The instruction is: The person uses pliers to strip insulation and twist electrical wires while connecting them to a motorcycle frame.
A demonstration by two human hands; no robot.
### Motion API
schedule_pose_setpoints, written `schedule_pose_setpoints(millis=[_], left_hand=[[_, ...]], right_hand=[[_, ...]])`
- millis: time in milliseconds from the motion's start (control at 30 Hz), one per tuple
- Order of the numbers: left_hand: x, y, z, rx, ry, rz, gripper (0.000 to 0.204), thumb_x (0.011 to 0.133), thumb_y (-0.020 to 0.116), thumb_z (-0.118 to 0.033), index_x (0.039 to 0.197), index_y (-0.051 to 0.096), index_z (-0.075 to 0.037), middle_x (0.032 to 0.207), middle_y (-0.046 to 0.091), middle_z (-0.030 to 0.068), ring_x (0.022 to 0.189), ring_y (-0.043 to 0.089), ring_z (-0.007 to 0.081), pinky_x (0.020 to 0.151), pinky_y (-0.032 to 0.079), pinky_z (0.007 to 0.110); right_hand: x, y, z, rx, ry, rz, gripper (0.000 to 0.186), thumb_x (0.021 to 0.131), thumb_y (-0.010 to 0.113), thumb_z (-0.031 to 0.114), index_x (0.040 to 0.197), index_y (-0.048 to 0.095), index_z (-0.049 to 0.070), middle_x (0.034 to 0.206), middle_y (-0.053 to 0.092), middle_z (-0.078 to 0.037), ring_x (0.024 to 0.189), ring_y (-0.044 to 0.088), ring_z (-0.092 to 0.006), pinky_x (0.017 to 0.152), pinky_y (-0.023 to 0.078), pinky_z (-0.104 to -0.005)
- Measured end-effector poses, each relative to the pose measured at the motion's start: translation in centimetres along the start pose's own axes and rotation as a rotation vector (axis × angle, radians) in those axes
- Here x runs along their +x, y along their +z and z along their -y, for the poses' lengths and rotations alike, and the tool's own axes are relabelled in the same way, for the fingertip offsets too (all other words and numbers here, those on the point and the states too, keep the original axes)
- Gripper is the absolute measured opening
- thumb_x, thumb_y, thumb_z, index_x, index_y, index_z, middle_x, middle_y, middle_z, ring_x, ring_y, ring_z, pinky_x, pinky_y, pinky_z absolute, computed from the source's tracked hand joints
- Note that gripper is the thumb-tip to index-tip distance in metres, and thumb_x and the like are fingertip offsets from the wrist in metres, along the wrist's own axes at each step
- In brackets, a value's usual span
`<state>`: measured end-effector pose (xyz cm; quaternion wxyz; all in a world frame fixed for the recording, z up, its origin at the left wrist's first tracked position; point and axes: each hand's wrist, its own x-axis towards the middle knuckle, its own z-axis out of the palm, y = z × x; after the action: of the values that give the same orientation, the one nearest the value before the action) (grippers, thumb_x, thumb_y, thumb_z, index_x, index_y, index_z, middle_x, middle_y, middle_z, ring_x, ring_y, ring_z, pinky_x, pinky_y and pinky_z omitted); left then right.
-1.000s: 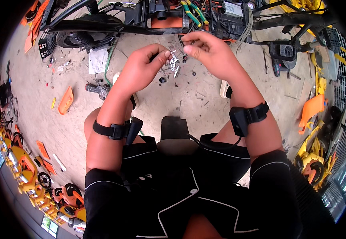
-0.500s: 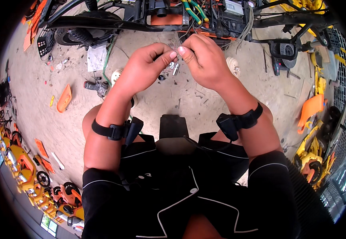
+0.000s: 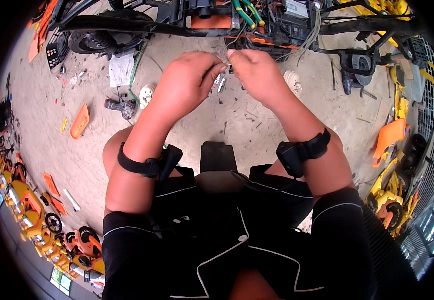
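My left hand (image 3: 189,80) is closed, thumb and fingertips pinched together on something too small to name. Beside it, a little to the right, my right hand (image 3: 257,75) has its fingers curled and the thumb pressed against them; what it grips is hidden. The fingertips of both hands are close but apart, and faint thin wires show near them. Just beyond is a black vehicle frame (image 3: 152,26) with a bundle of grey cables (image 3: 307,42). Green-and-yellow-handled pliers (image 3: 249,15) rest on the frame. Below my hands, small shiny metal parts (image 3: 221,83) lie on the floor.
A cordless drill (image 3: 122,106), an orange plastic piece (image 3: 80,121) and a white sheet (image 3: 121,71) lie at left. Another power tool (image 3: 347,84) and an orange panel (image 3: 390,140) are at right. My shoes (image 3: 147,95) stand below the frame.
My fingertips have moved slightly apart. The left hand has turned so its back shows more, and the right thumb has shifted up and away from the left.
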<state>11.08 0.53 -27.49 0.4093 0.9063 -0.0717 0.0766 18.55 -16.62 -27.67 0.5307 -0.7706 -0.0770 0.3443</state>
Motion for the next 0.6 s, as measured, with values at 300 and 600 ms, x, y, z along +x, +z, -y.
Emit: schedule_pose_setpoints(millis=[300, 600], left_hand=[[0.2, -1.6, -0.8, -0.402, -0.419, 0.075, 0.024, 0.100, 0.059, -0.023, 0.092, 0.066, -0.002, 0.069, 0.055, -0.0012, 0.066, 0.048, 0.0092, 0.061, 0.042, 0.025], [0.4, -1.6, -0.3, -0.670, -0.542, 0.179, 0.033, 0.099, 0.060, -0.031, 0.090, 0.068, -0.001, 0.071, 0.056, -0.0023, 0.067, 0.046, 0.0069, 0.059, 0.040, 0.024]], right_hand=[[0.6, -1.7, -0.2, 0.019, -0.207, 0.037, 0.040, 0.100, 0.057, 0.038, 0.084, 0.066, 0.002, 0.081, 0.059, -0.002, 0.072, 0.052, -0.0107, 0.067, 0.046, -0.0269], [-0.3, -1.8, 0.6, -0.124, -0.643, 0.046, 0.014, 0.088, 0.072, 0.016, 0.099, 0.071, 0.007, 0.084, 0.064, -0.005, 0.073, 0.058, -0.0148, 0.065, 0.048, -0.0276]])
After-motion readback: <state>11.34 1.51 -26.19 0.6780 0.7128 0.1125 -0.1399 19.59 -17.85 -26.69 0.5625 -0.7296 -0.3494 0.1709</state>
